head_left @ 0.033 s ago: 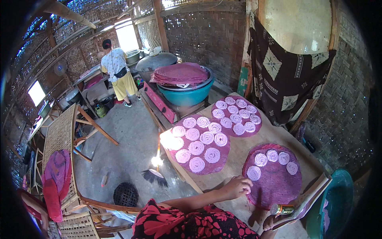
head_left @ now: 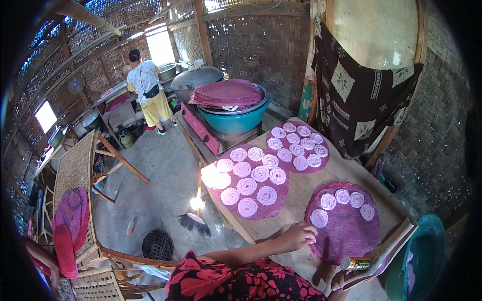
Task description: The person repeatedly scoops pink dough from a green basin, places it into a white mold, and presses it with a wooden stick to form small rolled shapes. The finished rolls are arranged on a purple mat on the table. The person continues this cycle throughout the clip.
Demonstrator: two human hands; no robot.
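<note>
My left hand (head_left: 298,236) lies at the left rim of a stack of round purple cloths (head_left: 344,233), fingers curled together; whether they pinch the cloth edge is hidden. Pale lilac coiled swirls (head_left: 328,202) sit in an arc along the stack's far side, and its near part is bare. My right hand (head_left: 338,281), partly hidden at the lower edge, is closed on the near end of a long wooden tool (head_left: 396,242). A small printed can (head_left: 354,263) sits against this tool; how they join cannot be made out.
Two more purple cloths (head_left: 283,195) full of swirls lie on the wooden table (head_left: 266,231). A green basin (head_left: 427,246) stands at the right. Behind are a pink stove (head_left: 200,129) and a teal basin (head_left: 236,123) topped with folded purple cloths. A person (head_left: 145,83) stands far left.
</note>
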